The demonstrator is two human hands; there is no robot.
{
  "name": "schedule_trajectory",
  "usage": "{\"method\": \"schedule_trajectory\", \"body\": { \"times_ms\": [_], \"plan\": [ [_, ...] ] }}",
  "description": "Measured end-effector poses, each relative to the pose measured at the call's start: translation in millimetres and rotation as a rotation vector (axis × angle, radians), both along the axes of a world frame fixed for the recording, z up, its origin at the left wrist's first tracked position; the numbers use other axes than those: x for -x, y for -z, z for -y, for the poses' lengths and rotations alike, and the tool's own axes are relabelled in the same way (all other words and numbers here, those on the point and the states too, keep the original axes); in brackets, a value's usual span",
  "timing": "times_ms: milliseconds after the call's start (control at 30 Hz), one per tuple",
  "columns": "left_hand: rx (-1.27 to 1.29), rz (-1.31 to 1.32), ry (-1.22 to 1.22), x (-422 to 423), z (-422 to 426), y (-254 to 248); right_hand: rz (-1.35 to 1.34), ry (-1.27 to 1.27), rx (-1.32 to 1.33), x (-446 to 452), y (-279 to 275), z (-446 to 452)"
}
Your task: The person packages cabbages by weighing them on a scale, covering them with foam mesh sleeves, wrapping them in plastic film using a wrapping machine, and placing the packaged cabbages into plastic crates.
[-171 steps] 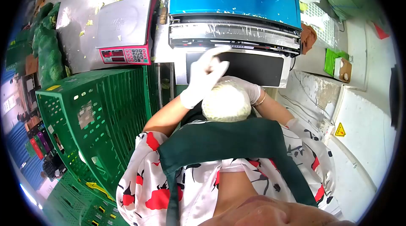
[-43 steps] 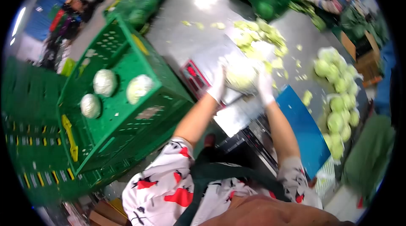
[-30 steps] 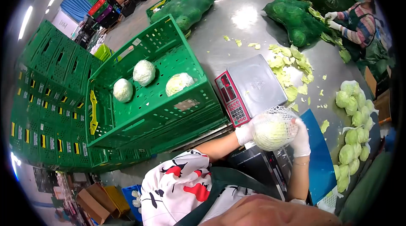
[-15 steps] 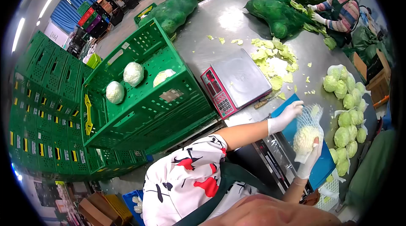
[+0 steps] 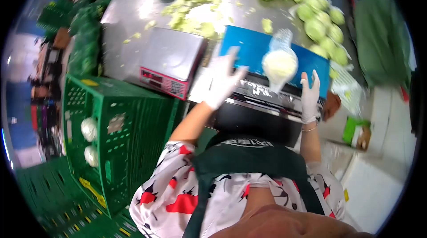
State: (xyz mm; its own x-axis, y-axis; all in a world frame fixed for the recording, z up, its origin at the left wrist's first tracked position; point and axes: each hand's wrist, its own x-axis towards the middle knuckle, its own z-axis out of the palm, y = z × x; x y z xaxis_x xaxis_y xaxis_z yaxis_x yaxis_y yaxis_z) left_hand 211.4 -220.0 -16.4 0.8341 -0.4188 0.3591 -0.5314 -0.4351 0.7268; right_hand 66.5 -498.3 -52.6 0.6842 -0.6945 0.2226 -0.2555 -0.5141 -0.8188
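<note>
A pale cabbage point(image 5: 280, 64) in a white foam net sleeve lies on the blue board point(image 5: 249, 42), its lower end reaching over the dark machine with metal rails point(image 5: 267, 94) at the front. To its left is my left hand point(image 5: 224, 80), in a white glove with fingers spread, apart from the cabbage. On the other side my right hand point(image 5: 310, 98), also gloved, has its fingers apart beside the board's right end. Neither hand holds anything.
A scale point(image 5: 171, 55) stands left of the board. Leaf scraps point(image 5: 187, 18) lie behind it, and several green cabbages point(image 5: 316, 29) are heaped at the back right. A green crate point(image 5: 133, 135) with two white-wrapped heads is at the left, near filled green net sacks point(image 5: 84, 42).
Both hands have let go of the netted cabbage, which now lies on the blue board. My hands have moved apart to either side, and the camera view has turned.
</note>
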Motion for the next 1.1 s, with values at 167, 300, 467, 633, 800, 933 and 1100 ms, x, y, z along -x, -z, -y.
{"method": "schedule_trajectory", "body": {
  "times_ms": [167, 300, 467, 633, 800, 933, 1100],
  "plan": [
    [-0.592, 0.193, -0.212, 30.5, -57.9, 26.1, -0.513, 0.298, 0.627, 72.7, 5.2, -23.2],
    [-0.56, 0.116, -0.217, 42.3, -32.9, 49.3, -0.491, 0.249, 0.514, 65.1, 27.4, -45.4],
    [0.209, -0.717, 0.133, 31.9, -53.9, 19.1, -0.123, -0.201, -0.507, 87.2, -16.7, -16.3],
    [0.35, -0.772, 0.75, 22.4, -83.4, -68.7, -0.136, -1.034, -0.54, 119.6, -151.8, 20.2],
    [0.224, -0.256, 0.529, -33.9, 5.8, -79.5, -0.085, -0.503, -0.288, 30.2, -167.7, 40.4],
    [-0.258, 0.001, 0.623, -57.2, 71.8, 10.4, -0.297, -0.905, 0.426, -72.0, -62.7, 53.7],
    [-0.028, -0.475, 0.631, -52.8, 89.5, 43.3, -0.308, -0.832, -0.172, -85.4, -48.9, 35.0]
  ]
}}
